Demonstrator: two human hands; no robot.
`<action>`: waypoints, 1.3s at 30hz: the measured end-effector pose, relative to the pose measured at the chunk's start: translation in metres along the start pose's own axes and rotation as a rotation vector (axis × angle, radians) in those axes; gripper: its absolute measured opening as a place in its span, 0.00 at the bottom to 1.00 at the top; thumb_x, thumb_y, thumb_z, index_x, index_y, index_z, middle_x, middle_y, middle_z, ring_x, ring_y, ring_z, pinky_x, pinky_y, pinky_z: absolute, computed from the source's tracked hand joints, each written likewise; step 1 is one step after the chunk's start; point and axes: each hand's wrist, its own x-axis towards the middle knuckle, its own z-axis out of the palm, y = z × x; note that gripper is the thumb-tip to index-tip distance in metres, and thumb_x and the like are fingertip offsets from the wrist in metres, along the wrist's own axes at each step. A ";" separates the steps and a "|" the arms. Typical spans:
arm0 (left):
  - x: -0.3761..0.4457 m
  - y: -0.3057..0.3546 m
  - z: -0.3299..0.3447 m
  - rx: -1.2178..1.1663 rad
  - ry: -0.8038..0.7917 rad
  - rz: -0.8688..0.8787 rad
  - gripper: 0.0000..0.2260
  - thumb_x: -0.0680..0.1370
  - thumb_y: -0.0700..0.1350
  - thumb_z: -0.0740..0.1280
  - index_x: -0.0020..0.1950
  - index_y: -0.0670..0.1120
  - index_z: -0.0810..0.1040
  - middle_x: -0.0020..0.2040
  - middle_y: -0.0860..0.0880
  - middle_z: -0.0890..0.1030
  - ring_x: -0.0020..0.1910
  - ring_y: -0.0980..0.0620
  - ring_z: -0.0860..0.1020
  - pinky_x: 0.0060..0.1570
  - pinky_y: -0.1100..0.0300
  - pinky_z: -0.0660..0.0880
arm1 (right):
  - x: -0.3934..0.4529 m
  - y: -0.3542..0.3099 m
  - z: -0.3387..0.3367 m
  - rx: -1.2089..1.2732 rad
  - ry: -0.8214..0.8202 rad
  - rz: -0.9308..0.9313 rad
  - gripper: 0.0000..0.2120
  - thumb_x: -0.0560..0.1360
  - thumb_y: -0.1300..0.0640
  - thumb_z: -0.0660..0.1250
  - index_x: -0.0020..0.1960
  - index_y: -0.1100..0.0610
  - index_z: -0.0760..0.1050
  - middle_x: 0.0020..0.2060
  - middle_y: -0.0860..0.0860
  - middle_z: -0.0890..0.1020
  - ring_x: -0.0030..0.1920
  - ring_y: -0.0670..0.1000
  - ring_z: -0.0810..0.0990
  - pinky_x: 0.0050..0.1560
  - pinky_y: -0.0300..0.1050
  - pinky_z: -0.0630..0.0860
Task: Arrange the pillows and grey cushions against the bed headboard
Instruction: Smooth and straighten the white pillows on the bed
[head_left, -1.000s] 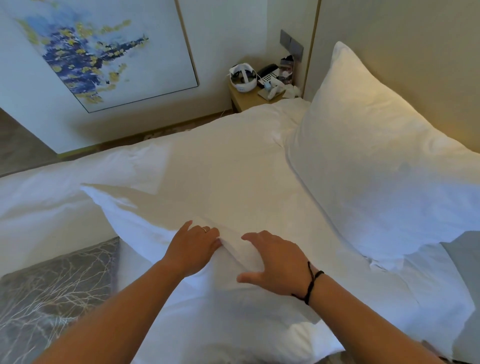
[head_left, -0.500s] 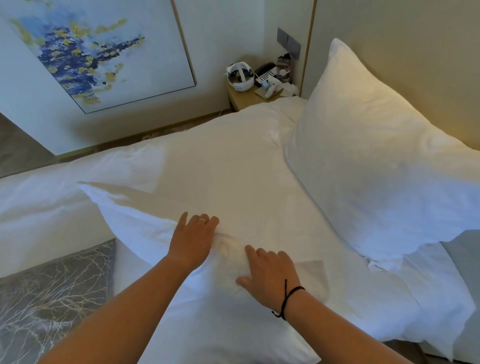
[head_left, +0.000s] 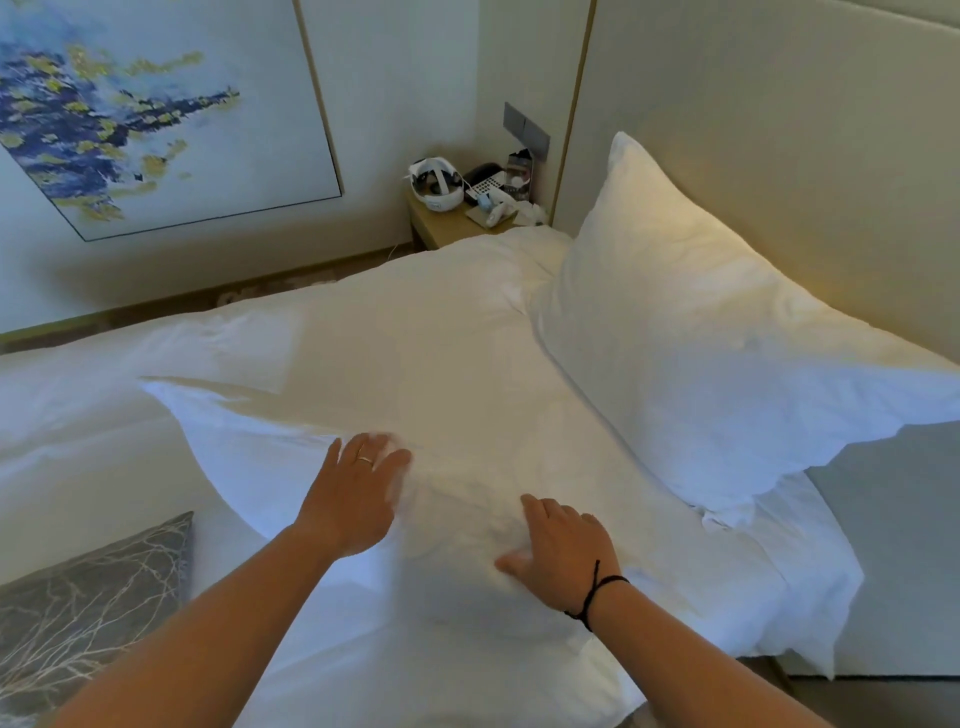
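Fingers (head_left: 374, 457) flat; two pillows (head_left: 291, 457) (head_left: 727, 364)

- The person shows two bare arms, and no sleeves can be seen on them.
- The left hand (head_left: 353, 499) has a thin shiny ring (head_left: 365, 460) on one finger. The ring looks pale and gold-like.
- The fingertips of the left hand look a bit blurry.
- The right hand (head_left: 563, 556) wears no ring that can be seen.
- The right wrist has a thin black string band (head_left: 597, 595) around it.
- The band looks like a dark cord, with a small loose end sticking up toward the hand.
- Both forearms are bare all the way down to the edge of the picture.
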 end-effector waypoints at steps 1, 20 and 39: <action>0.002 -0.007 0.001 0.000 -0.062 0.025 0.30 0.77 0.56 0.60 0.78 0.56 0.54 0.80 0.49 0.55 0.78 0.45 0.52 0.76 0.44 0.49 | 0.000 0.000 -0.001 0.011 -0.034 0.017 0.41 0.66 0.27 0.58 0.71 0.50 0.60 0.62 0.49 0.75 0.59 0.54 0.75 0.55 0.51 0.72; 0.087 0.004 -0.021 -0.136 0.192 0.014 0.07 0.77 0.43 0.70 0.52 0.48 0.85 0.44 0.47 0.86 0.46 0.41 0.81 0.46 0.51 0.76 | 0.039 0.040 -0.015 0.134 0.124 0.086 0.21 0.80 0.38 0.49 0.36 0.52 0.59 0.27 0.47 0.66 0.30 0.52 0.67 0.30 0.46 0.59; 0.292 0.243 -0.044 -0.100 -0.217 0.253 0.28 0.82 0.51 0.60 0.79 0.57 0.52 0.81 0.53 0.50 0.74 0.45 0.65 0.71 0.46 0.64 | 0.121 0.296 -0.063 0.391 0.087 0.682 0.20 0.79 0.37 0.50 0.44 0.51 0.67 0.35 0.48 0.75 0.36 0.52 0.74 0.36 0.46 0.69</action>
